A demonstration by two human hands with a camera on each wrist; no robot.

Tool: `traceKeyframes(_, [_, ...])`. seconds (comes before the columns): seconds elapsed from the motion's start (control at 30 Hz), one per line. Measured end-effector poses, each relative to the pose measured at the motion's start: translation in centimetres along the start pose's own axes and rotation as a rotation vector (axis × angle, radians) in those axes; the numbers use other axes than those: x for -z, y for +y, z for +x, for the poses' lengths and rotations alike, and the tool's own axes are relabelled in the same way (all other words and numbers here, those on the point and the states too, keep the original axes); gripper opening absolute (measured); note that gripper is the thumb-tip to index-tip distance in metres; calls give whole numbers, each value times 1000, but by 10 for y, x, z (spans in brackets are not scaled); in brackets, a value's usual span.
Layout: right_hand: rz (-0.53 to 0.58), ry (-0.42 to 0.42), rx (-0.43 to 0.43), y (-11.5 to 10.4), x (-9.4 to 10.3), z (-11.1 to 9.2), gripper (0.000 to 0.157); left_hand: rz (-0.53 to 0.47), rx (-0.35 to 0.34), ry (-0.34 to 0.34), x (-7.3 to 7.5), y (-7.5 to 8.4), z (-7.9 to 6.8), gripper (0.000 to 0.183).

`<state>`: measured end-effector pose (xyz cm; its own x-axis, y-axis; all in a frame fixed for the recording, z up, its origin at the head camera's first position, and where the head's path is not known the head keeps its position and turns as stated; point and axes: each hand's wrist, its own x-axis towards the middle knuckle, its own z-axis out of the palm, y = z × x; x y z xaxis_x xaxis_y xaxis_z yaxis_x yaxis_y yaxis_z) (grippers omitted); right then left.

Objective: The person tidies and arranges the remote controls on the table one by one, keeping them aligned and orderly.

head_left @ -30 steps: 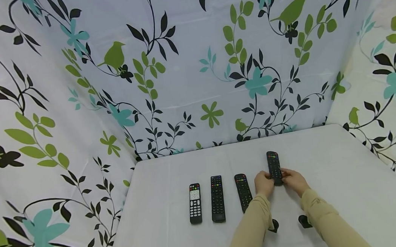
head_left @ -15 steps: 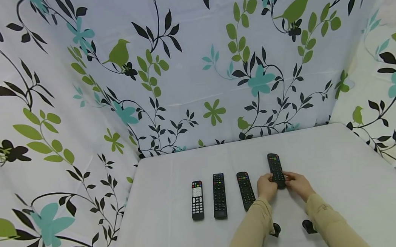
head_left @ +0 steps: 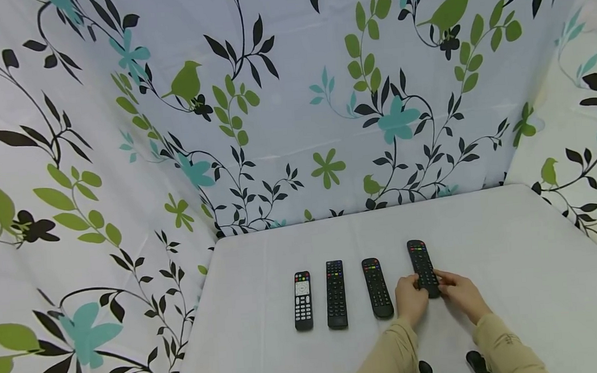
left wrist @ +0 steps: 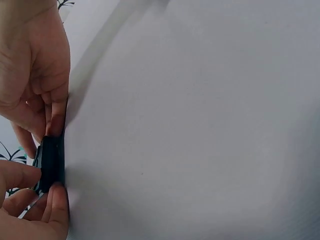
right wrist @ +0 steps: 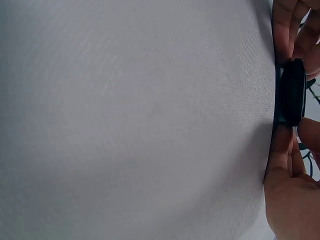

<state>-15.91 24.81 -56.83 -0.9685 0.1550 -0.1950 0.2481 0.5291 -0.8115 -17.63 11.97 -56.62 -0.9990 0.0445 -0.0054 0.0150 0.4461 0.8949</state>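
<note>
A black remote control (head_left: 423,268) stands slightly tilted at the right end of a row of remotes in the head view. My left hand (head_left: 411,300) pinches its lower left edge, while my right hand (head_left: 461,295) pinches the lower right edge. Seen end-on in the left wrist view, the same remote (left wrist: 49,165) is low over the white cloth between thumbs and fingertips. The right wrist view also shows its dark end (right wrist: 292,92) between both hands' fingers.
To the left lie a remote with a white button area (head_left: 302,301), a long black remote (head_left: 336,294) and another black remote (head_left: 377,288). The white-covered table (head_left: 263,280) meets a patterned cloth wall (head_left: 285,130) at the back. Black wrist devices (head_left: 476,363) sit under the sleeves.
Both hands have drawn the remote toward me, closer in line with the other remotes, its top now leaning a little more left. The head view has shifted slightly.
</note>
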Motion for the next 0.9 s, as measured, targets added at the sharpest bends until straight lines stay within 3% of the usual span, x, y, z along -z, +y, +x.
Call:
traceKeyframes(0.2, [-1,-13,8,-1,0,-3,48,4,11,32,0,1,-6,34])
traceKeyframes(0.43, [116,-23,75,8,-4,-9,48,4,9,54,4,0,-16,34])
traceKeyframes(0.9, [25,-77,-17,3,-6,-16,49,-62,70,51,7,-3,-27,33])
